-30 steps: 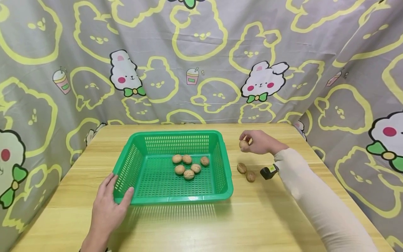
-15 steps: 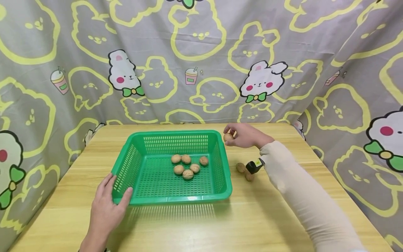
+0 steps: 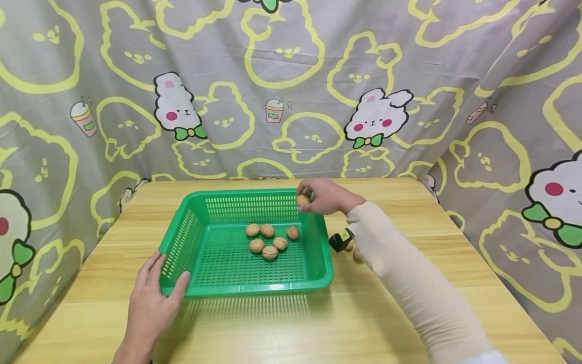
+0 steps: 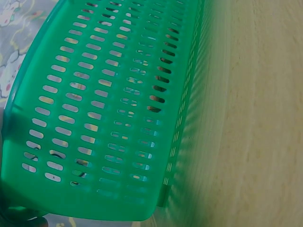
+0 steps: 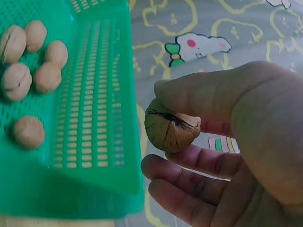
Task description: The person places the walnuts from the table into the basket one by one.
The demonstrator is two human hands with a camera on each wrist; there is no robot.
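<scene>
My right hand (image 3: pixel 328 196) pinches a walnut (image 5: pixel 171 125) between thumb and fingers, over the back right corner of a green plastic basket (image 3: pixel 245 290). A dark crack runs across that walnut's shell in the right wrist view. Several other walnuts (image 3: pixel 270 252) lie on the basket's slotted floor, right of its middle. At the front left corner, my left hand (image 3: pixel 153 302) rests against the rim, thumb toward the front side and fingers along the left side. The left wrist view is mostly filled by the basket's slotted wall (image 4: pixel 94 99).
Outside the basket's right side, walnuts (image 3: pixel 358 256) lie on the wooden table (image 3: pixel 254 336), partly covered by the right sleeve (image 3: pixel 404 268) and the black wrist camera (image 3: pixel 340 239). A patterned grey curtain (image 3: pixel 313 65) hangs behind the table and at both sides.
My right hand has carried the walnut left, from beside the basket to over its back right corner. My left hand has stayed at the front left corner.
</scene>
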